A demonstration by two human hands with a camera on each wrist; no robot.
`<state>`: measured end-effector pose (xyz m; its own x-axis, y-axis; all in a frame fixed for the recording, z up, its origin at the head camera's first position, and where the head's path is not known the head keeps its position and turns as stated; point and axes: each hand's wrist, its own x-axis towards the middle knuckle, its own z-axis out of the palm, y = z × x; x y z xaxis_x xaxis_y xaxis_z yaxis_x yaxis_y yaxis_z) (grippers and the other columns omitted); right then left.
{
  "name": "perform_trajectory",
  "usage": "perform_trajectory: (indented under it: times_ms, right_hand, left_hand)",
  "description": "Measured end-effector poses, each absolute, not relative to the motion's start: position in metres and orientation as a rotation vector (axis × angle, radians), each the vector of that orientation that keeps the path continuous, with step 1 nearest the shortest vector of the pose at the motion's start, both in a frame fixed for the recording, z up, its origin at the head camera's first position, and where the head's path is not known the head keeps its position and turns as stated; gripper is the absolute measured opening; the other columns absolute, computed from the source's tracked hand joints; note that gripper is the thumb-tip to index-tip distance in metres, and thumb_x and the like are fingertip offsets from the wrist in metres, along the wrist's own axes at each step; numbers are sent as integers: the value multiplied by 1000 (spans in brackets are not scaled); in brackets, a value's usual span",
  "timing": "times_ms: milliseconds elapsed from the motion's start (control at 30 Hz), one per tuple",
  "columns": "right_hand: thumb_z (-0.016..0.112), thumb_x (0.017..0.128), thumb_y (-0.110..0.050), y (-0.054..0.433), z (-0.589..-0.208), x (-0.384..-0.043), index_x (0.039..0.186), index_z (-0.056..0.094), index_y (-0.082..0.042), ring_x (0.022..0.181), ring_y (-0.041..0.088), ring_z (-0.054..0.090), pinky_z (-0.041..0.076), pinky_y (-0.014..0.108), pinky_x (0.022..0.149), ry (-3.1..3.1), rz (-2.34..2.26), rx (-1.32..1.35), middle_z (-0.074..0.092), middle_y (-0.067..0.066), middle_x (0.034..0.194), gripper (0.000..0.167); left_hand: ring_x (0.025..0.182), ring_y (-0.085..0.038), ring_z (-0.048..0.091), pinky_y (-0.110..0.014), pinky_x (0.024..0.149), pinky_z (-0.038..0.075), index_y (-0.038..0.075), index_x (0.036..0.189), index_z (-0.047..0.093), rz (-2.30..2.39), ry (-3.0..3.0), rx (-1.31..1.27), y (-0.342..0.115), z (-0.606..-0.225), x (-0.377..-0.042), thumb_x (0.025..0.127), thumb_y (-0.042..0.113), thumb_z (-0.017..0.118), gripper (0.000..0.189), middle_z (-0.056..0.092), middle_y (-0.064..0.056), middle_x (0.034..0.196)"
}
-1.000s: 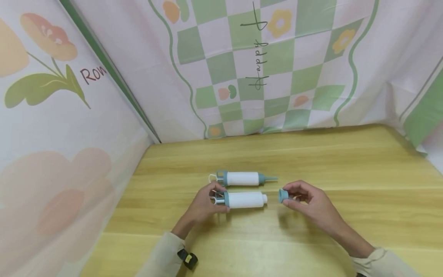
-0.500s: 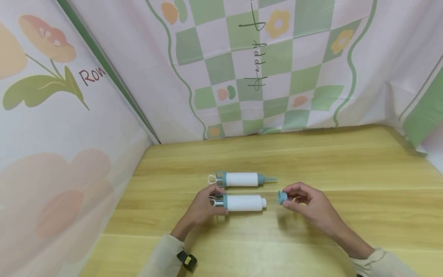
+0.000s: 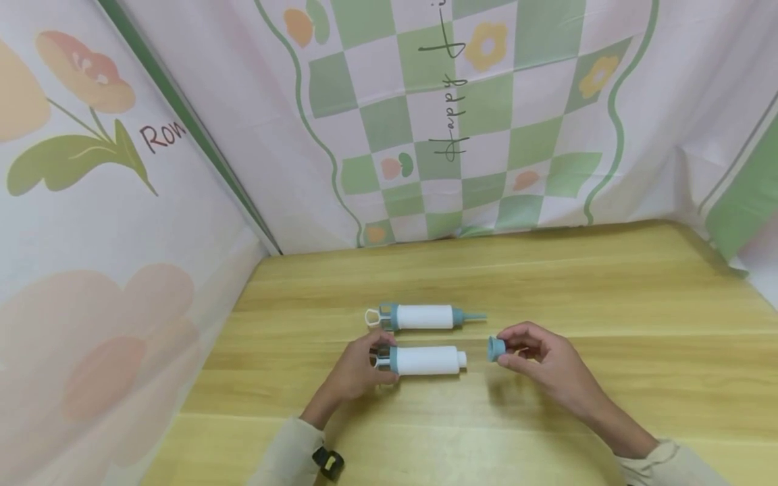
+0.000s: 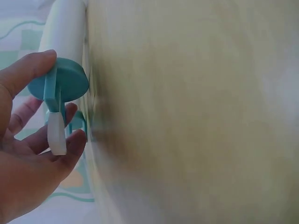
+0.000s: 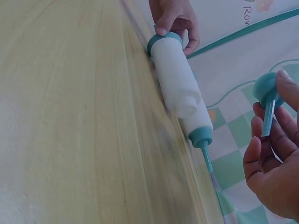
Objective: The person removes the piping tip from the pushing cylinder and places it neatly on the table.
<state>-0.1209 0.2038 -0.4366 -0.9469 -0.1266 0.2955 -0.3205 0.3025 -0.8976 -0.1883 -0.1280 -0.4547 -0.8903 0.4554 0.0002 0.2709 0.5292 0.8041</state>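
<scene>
My left hand (image 3: 358,368) grips the teal collar of a white syringe-like dispenser (image 3: 427,361) lying level, its bare white neck (image 3: 462,360) facing right. In the left wrist view, the thumb rests at the teal collar (image 4: 72,81), with fingers beneath around the white pull handle (image 4: 57,135). To the right of the neck, and apart from it, my right hand (image 3: 547,358) pinches a teal nozzle cap (image 3: 496,349) by thumb and fingertips. Its hollow end faces the neck. The right wrist view shows the thin spout (image 5: 268,119) of that cap.
Behind the held dispenser, a matching dispenser (image 3: 424,317) lies on the wooden table (image 3: 547,277) with its teal nozzle (image 3: 474,316) fitted. Printed cloth (image 3: 437,135) hangs along the table's back edge, and another printed cloth (image 3: 121,236) stands at the left.
My left hand and its dispenser have shifted slightly toward me, widening the gap to the dispenser behind. The right hand keeps the nozzle cap in nearly the same place.
</scene>
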Motion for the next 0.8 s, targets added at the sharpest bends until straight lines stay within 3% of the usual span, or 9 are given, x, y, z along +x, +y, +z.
perform_trajectory:
  times_ms: [267, 467, 667, 800]
  right_hand:
    - [74, 89, -4, 202, -435, -120, 111, 65, -1, 85, 14, 65, 55, 25, 73, -2392, 1743, 427, 69, 6, 98, 24]
    - [73, 90, -3, 202, -436, -119, 111, 64, 1, 86, 14, 66, 56, 25, 74, -2379, 1789, 429, 68, 9, 99, 24]
    - [72, 91, -3, 201, -435, -119, 113, 64, 1, 87, 14, 66, 56, 25, 75, -2380, 1787, 437, 68, 9, 100, 24]
    - [72, 91, -3, 199, -434, -119, 114, 64, 0, 88, 15, 66, 56, 25, 75, -2371, 1795, 441, 68, 9, 101, 25]
  left_hand:
    - [118, -34, 58, -50, 100, 46, 10, 125, 61, 1266, 2590, 583, -129, -446, -185, 75, 11, 87, 56, 62, -10, 130]
    - [118, -41, 57, -52, 94, 50, 8, 134, 57, 1354, 2577, 548, -127, -442, -181, 79, 12, 85, 61, 55, -17, 138]
    - [128, -32, 49, -52, 104, 42, 7, 132, 60, 1340, 2758, 632, -112, -431, -176, 85, 16, 80, 51, 56, -10, 135]
    - [126, -27, 52, -48, 105, 42, 10, 127, 62, 1342, 2821, 728, -101, -419, -173, 85, 15, 80, 46, 61, -7, 129]
